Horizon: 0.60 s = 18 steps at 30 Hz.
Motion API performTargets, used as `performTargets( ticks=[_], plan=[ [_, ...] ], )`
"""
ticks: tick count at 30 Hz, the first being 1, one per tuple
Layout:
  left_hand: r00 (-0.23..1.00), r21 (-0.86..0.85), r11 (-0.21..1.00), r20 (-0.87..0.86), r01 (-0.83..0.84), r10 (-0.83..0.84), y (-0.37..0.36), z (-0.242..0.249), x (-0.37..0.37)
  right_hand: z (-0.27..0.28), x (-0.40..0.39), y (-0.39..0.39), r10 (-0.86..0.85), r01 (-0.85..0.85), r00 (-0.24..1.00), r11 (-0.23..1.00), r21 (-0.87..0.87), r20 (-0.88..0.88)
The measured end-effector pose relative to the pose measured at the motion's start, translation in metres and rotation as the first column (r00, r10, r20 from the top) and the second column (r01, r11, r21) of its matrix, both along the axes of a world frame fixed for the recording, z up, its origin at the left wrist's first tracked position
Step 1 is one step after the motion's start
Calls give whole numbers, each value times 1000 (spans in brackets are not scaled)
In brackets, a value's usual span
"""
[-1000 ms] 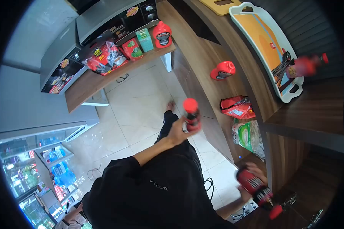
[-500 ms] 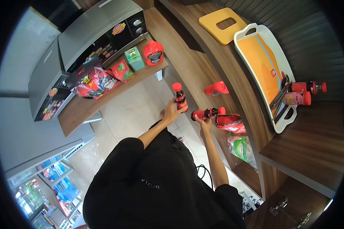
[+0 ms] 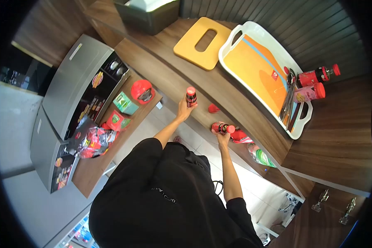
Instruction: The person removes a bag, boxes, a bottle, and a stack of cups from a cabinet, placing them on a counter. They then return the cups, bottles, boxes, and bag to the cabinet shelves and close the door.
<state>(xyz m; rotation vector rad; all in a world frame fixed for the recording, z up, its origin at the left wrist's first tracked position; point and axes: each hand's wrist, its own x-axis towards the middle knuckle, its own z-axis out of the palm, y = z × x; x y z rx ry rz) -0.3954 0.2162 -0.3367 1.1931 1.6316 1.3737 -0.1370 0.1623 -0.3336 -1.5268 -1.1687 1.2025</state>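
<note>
The left hand (image 3: 182,110) is closed around a red-capped bottle (image 3: 191,96), held upright against the counter (image 3: 219,89) edge, on the near side of the tray (image 3: 252,66). The right hand (image 3: 223,138) grips a second bottle (image 3: 223,128), which lies roughly level with its cap pointing toward the tray, lower down in front of the counter face. The two bottles are near each other but apart, each at the fingertips of its own hand. A small red item (image 3: 213,108) sits between them; its kind cannot be told. On the counter, the tray stands well beyond both hands, with utensils (image 3: 288,101) at its far end and two more bottles (image 3: 314,84) lying just beside that end. A yellow board (image 3: 201,42) lies left of the tray. Red packets (image 3: 240,135) rest on a shelf below the tray, just beside the right hand.
</note>
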Motion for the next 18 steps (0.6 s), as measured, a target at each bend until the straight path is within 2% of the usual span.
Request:
performTargets(
  ticks=[3, 4, 5, 7, 8, 9, 11, 12, 14, 15, 16, 18],
  plan=[
    [999, -67, 997, 34, -33, 35, 19, -39, 3, -4, 2, 7, 56, -56, 998, 998, -3, 23],
    [999, -28, 999, 15, -36, 37, 24, -48, 3, -7, -1, 10, 34, -34, 999, 999, 12, 28],
    [1000, -50, 999, 13, -13, 14, 25, -57, 2, -10, -3, 11, 31, -34, 994, 999, 27, 104],
    [1000, -93, 995, 12, 24, -23, 26, -48, 0, -15, -6, 16, 31, -47, 966, 997, 55, 256],
    [997, -180, 982, 50, 59, -51, 26, -44, -2, -18, -11, 17, -33, 13, 982, 994, 107, 188],
    [993, -128, 992, -119, -14, -2, 22, -39, -2, -15, -14, 16, -47, 17, 974, 991, 135, 223],
    [892, 12, 990, -433, -142, 133, 2, -29, 0, -1, -18, 14, -69, 12, 955, 981, 195, 288],
    [878, 10, 986, -453, -165, 151, -9, -24, -2, 9, -15, 9, 1, -20, 933, 998, 51, 359],
    [848, -3, 977, -497, -213, 183, -43, -23, -12, -25, 1, 1, -44, -27, 897, 988, 155, 441],
    [863, -35, 977, -476, -211, 170, -63, -43, -19, -39, 12, -4, -71, -33, 878, 978, 207, 474],
    [876, -64, 976, -456, -208, 157, -84, -77, -27, -34, 23, -12, 50, -105, 915, 988, 116, 399],
    [947, -435, 900, -303, -38, -106, -144, -130, -45, -37, 46, -34, 164, -209, 851, 977, 36, 500]
  ],
)
